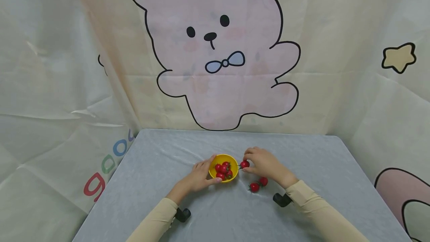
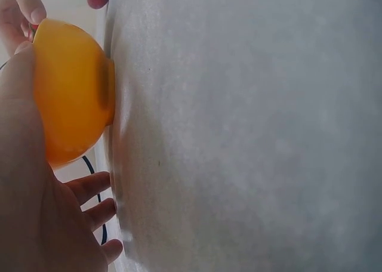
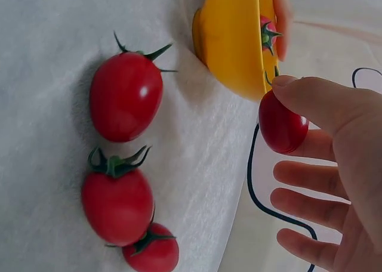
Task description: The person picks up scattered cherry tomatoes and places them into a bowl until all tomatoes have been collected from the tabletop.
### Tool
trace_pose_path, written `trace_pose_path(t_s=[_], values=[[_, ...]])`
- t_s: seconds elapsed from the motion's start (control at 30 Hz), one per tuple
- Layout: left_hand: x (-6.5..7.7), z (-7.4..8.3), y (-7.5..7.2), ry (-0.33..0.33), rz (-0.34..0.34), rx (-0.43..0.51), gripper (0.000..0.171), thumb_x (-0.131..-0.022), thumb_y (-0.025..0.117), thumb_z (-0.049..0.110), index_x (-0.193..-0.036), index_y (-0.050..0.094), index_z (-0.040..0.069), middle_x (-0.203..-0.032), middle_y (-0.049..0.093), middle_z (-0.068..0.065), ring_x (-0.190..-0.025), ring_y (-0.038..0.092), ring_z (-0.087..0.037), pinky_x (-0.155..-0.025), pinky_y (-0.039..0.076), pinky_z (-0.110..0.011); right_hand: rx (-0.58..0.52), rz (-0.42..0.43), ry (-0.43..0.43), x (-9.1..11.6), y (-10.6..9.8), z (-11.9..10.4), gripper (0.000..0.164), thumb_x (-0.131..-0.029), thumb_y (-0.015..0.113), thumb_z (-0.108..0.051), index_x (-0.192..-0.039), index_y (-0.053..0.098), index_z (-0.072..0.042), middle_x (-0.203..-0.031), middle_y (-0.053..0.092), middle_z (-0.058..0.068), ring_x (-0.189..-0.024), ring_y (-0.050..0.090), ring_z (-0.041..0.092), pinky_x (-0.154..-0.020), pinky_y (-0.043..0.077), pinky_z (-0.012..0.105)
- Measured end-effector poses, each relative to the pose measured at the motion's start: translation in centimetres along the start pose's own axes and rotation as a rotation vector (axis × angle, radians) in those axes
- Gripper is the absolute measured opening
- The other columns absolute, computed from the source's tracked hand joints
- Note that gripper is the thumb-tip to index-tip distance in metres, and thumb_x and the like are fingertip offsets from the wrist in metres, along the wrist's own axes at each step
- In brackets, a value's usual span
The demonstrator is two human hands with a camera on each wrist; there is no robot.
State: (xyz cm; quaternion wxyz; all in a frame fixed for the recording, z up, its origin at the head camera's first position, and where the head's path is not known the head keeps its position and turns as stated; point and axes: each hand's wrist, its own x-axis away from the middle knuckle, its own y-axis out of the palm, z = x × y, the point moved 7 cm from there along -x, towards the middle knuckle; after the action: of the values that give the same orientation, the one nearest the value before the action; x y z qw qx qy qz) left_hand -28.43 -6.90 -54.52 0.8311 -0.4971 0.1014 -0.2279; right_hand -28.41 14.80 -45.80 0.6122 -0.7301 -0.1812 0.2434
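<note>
A yellow bowl [image 1: 236, 174] stands on the table with several cherry tomatoes [image 1: 220, 176] inside. My left hand [image 1: 199, 176] holds the bowl from its left side, thumb at the near rim and fingers toward the far rim. In the left wrist view, three fingers [image 2: 98, 214] spread out below the bowl. Just right of the bowl, my right hand [image 1: 265, 163] pinches a red cherry tomato [image 3: 283, 123] between thumb and index finger, its green stem toward the rim. The other right fingers are extended. Loose tomatoes [image 3: 126, 97] lie on the cloth beside this hand.
A grey cloth covers the table [image 1: 215, 216]. Two loose tomatoes [image 1: 254, 187] show near the right hand in the head view; the right wrist view shows three. Behind stands a curtain [image 1: 215, 85] with a cartoon bear. Black wrist mounts [image 1: 282, 199] sit under the forearms.
</note>
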Motion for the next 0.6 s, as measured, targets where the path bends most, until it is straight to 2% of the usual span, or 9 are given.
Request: trace_pose_path(t_s=[0.2, 0.6], values=[[0.0, 0.0, 0.0, 0.006, 0.004, -0.001, 0.099, -0.087, 0.05, 0.074, -0.161, 0.009, 0.022, -0.163, 0.031, -0.006, -0.146, 0.035, -0.036, -0.122, 0.021, -0.056, -0.005, -0.002, -0.032, -0.5, 0.3, -0.6, 0.032, -0.083, 0.077, -0.044, -0.101, 0.075, -0.018, -0.113, 0.068, 0.003, -0.101, 0.063, 0.022, -0.091, 0.055, 0.043], [0.1, 0.3, -0.2, 0.009, 0.005, 0.02, 0.099, -0.088, 0.052, 0.073, -0.161, 0.01, 0.022, -0.164, 0.029, -0.005, -0.145, 0.035, -0.037, -0.122, 0.021, -0.056, -0.01, -0.034, -0.032, -0.9, 0.6, -1.3, 0.032, -0.085, 0.075, -0.045, -0.103, 0.074, -0.019, -0.116, 0.068, 0.003, -0.106, 0.062, 0.022, -0.092, 0.054, 0.045]])
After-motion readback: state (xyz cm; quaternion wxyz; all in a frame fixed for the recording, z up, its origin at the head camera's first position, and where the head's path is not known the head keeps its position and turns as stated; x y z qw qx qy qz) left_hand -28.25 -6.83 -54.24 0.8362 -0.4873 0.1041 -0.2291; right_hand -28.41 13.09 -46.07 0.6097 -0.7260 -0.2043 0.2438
